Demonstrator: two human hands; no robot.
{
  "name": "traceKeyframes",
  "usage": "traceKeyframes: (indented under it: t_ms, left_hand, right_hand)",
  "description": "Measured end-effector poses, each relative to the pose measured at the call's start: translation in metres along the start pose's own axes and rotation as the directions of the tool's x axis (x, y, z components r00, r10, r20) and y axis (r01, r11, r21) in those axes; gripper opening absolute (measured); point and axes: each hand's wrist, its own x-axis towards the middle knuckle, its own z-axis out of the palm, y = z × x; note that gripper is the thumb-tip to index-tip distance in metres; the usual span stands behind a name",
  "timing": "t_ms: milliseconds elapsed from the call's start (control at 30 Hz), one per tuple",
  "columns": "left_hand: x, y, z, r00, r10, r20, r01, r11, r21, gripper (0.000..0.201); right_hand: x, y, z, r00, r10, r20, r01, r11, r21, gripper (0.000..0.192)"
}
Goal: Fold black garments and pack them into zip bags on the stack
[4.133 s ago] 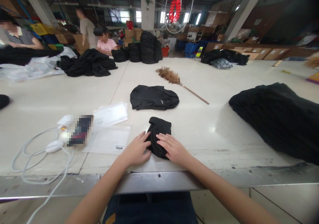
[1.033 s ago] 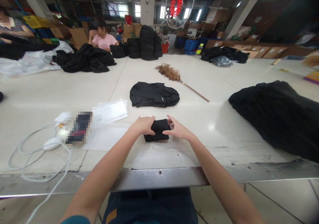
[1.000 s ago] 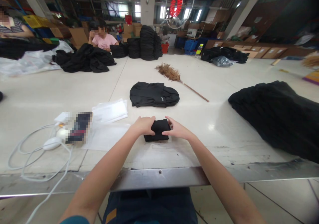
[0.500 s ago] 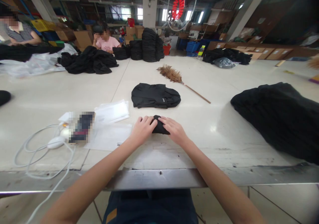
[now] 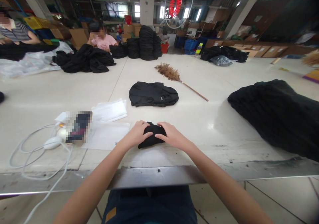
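A small folded black garment (image 5: 151,138) lies on the pale table (image 5: 189,127) near its front edge. My left hand (image 5: 136,137) presses on its left side, fingers curled over the cloth. From the right, my right hand (image 5: 171,137) lies flat across the top of the bundle. Both hands cover most of the bundle; only its middle and its front left corner show. A flat clear plastic bag (image 5: 106,136) with a barcode label lies just left of my left hand.
A larger folded black garment (image 5: 153,94) lies further back. A big heap of black cloth (image 5: 276,114) fills the right. A feather duster (image 5: 174,76), a stack of bags (image 5: 109,110), a phone (image 5: 79,127) and a white cable (image 5: 37,151) are there too. Two people sit at the far left.
The long black garment got folded into a small compact bundle. In the last second my hands shifted from its sides onto its top and drew it slightly toward me.
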Motion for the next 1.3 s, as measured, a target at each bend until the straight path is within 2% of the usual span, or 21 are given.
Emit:
traceKeyframes:
  t_ms: [133, 267, 400, 600, 700, 767, 833, 933, 1000, 1100, 1200, 1300]
  left_hand:
    - [0.000, 0.001, 0.014, 0.999, 0.007, -0.053, -0.003, 0.996, 0.087, 0.020]
    - [0.000, 0.002, 0.020, 0.992, -0.009, -0.123, 0.019, 0.997, 0.076, 0.016]
    - [0.005, -0.003, 0.021, 0.984, -0.052, -0.173, 0.061, 0.997, 0.046, 0.016]
    - [0.012, -0.012, 0.023, 0.983, -0.142, -0.116, 0.132, 0.987, -0.088, 0.018]
    - [0.011, -0.014, 0.020, 0.988, -0.137, -0.075, 0.120, 0.972, -0.202, 0.020]
    - [0.008, -0.015, 0.016, 0.996, -0.090, -0.026, 0.079, 0.955, -0.286, 0.021]
    - [0.005, -0.017, 0.012, 0.999, -0.034, 0.022, 0.040, 0.928, -0.371, 0.021]
    - [0.001, -0.019, 0.009, 0.999, -0.030, 0.037, 0.043, 0.898, -0.439, 0.021]
    - [-0.001, -0.019, 0.010, 0.997, -0.072, -0.014, 0.060, 0.911, -0.407, 0.024]
    - [0.000, -0.017, 0.012, 0.991, -0.098, -0.095, 0.079, 0.979, -0.189, 0.019]
    - [0.001, -0.013, 0.015, 0.992, -0.114, -0.052, 0.117, 0.991, 0.059, 0.027]
    - [0.003, -0.010, 0.018, 0.992, -0.125, -0.018, 0.127, 0.983, 0.130, 0.030]
  right_hand:
    - [0.023, 0.002, 0.010, 0.997, -0.066, 0.039, 0.067, 0.998, -0.017, 0.048]
    - [0.038, 0.004, 0.010, 0.990, -0.114, 0.078, 0.112, 0.993, 0.030, 0.037]
    - [0.045, 0.005, 0.013, 0.997, -0.049, 0.056, 0.051, 0.998, -0.028, 0.021]
    - [0.049, 0.008, 0.016, 0.972, 0.106, 0.210, -0.094, 0.993, -0.070, 0.036]
    - [0.053, 0.008, 0.010, 0.958, 0.148, 0.246, -0.131, 0.988, -0.082, 0.034]
    - [0.058, 0.008, 0.007, 0.971, 0.077, 0.227, -0.068, 0.996, -0.049, 0.035]
    - [0.061, 0.008, 0.006, 0.973, -0.064, 0.222, 0.063, 0.998, 0.007, 0.034]
    - [0.063, 0.010, 0.013, 0.954, -0.164, 0.249, 0.139, 0.984, 0.114, 0.018]
    - [0.061, 0.012, 0.018, 0.961, -0.145, 0.237, 0.107, 0.980, 0.165, 0.014]
    - [0.059, 0.015, 0.023, 0.967, -0.146, 0.211, 0.112, 0.979, 0.168, 0.013]
    - [0.059, 0.014, 0.026, 0.966, -0.144, 0.217, 0.119, 0.985, 0.123, 0.017]
    - [0.056, 0.004, 0.025, 0.980, -0.104, 0.167, 0.105, 0.994, 0.001, 0.021]
